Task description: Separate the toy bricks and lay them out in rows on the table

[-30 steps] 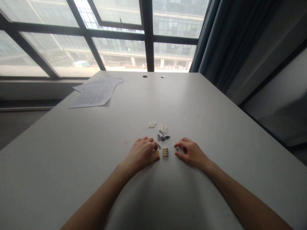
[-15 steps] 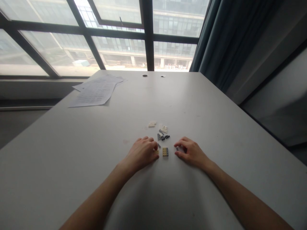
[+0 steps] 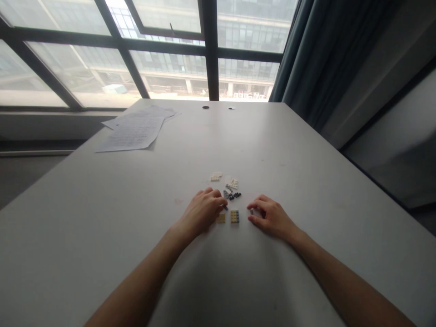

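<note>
My left hand (image 3: 206,206) bends over the table, its fingers closed at one end of a small dark grey toy brick (image 3: 225,208). Just below those fingers a flat tan brick (image 3: 221,218) lies partly covered by the hand. Right of it sits a block of tan and grey studded bricks (image 3: 235,216). My right hand (image 3: 267,214) rests on its side, thumb and index finger curved apart. Between them is a small grey piece (image 3: 251,211); whether the fingers touch it is unclear.
Beyond the hands lie loose grey and black bricks (image 3: 232,195), white bricks (image 3: 233,183) and more white bricks (image 3: 215,176). Printed papers (image 3: 136,131) overlap at the far left of the white table (image 3: 218,145). A window and dark curtain (image 3: 306,59) stand behind.
My left hand has shifted slightly up and away from the flat tan brick, showing more of it, and its fingertips have come to the small dark grey brick. The right hand stays put.
</note>
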`<state>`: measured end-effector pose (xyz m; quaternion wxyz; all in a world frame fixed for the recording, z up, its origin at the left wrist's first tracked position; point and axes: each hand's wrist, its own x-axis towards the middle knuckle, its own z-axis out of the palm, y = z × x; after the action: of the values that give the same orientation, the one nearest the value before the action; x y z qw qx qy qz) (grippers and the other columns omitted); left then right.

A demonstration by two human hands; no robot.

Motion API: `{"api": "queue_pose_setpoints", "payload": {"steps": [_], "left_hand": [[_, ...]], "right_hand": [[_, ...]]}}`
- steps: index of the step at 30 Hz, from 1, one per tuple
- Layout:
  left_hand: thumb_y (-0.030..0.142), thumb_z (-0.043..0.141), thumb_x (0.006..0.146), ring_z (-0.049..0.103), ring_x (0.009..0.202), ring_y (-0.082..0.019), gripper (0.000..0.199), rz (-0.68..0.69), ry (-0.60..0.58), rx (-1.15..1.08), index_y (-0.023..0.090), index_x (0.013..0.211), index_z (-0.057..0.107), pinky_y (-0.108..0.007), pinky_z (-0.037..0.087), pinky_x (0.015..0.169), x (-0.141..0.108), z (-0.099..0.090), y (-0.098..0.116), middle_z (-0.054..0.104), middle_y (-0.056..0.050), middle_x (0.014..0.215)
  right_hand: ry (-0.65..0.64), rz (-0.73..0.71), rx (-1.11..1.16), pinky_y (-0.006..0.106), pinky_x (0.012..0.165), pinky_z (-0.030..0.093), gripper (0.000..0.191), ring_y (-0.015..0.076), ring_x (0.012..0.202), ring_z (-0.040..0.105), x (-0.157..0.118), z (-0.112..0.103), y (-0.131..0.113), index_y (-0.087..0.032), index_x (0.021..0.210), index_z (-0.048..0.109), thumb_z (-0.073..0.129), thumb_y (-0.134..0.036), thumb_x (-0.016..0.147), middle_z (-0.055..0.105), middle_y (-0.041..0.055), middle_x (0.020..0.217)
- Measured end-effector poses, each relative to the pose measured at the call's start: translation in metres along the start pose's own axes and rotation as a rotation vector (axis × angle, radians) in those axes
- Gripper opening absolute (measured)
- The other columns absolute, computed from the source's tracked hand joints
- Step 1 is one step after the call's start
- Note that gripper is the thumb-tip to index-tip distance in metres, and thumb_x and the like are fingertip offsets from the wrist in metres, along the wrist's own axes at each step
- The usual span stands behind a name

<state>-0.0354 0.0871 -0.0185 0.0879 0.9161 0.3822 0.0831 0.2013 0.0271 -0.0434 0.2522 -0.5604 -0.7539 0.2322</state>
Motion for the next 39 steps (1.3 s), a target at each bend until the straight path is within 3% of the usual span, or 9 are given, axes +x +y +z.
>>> {"api": "queue_pose_setpoints", "payload": {"steps": [8,12,16,19,31,39], "left_hand": [[0.016,0.055,0.085,0.056,0.088,-0.021,0.014,-0.049,0.086,-0.140,0.020,0.085,0.068,-0.035,0.043,0.082,0.000,0.001,-0.001,0.066,-0.006,0.090],[0.024,0.059,0.083,0.055,0.073,-0.015,0.011,-0.144,0.142,-0.623,0.018,0.086,0.067,-0.027,0.044,0.069,0.000,-0.004,0.014,0.064,-0.003,0.083],[0.034,0.064,0.078,0.050,0.061,-0.012,0.022,-0.265,0.029,-1.188,0.014,0.087,0.065,-0.024,0.040,0.059,-0.002,-0.006,0.037,0.060,0.000,0.070],[0.035,0.068,0.076,0.050,0.065,-0.011,0.024,-0.260,-0.021,-1.413,0.013,0.086,0.064,-0.024,0.040,0.063,-0.003,-0.004,0.049,0.059,-0.001,0.071],[0.039,0.065,0.081,0.041,0.063,-0.009,0.027,-0.296,-0.021,-1.557,0.012,0.079,0.065,-0.022,0.033,0.061,-0.005,0.007,0.060,0.051,0.001,0.066],[0.043,0.060,0.082,0.039,0.061,-0.010,0.032,-0.286,-0.128,-1.621,0.012,0.075,0.062,-0.023,0.032,0.060,-0.008,0.006,0.065,0.046,0.001,0.064]], "right_hand": [[0.018,-0.020,0.014,0.026,0.066,0.044,0.019,0.0135,0.071,0.055,0.000,0.001,0.002,-0.022,0.095,0.068,0.067,-0.025,0.077,0.062,0.0029,0.093],[0.129,-0.098,0.105,0.026,0.063,0.046,0.020,0.0125,0.067,0.053,-0.002,0.001,-0.004,-0.021,0.100,0.065,0.066,-0.022,0.080,0.061,0.0023,0.089],[0.362,-0.276,0.186,0.027,0.065,0.049,0.028,0.0136,0.072,0.054,-0.007,-0.002,-0.024,-0.023,0.106,0.061,0.068,-0.022,0.079,0.061,0.0033,0.094],[0.436,-0.350,0.218,0.027,0.065,0.050,0.028,0.0134,0.071,0.056,-0.011,-0.003,-0.038,-0.024,0.106,0.061,0.067,-0.019,0.080,0.062,0.0028,0.093],[0.528,-0.399,0.207,0.030,0.069,0.055,0.028,0.0165,0.078,0.062,-0.014,0.000,-0.042,-0.024,0.106,0.064,0.069,-0.018,0.079,0.063,0.0042,0.090],[0.618,-0.499,0.168,0.031,0.067,0.055,0.028,0.0172,0.075,0.063,-0.015,0.004,-0.040,-0.023,0.104,0.065,0.071,-0.021,0.077,0.065,0.0051,0.086]]}}
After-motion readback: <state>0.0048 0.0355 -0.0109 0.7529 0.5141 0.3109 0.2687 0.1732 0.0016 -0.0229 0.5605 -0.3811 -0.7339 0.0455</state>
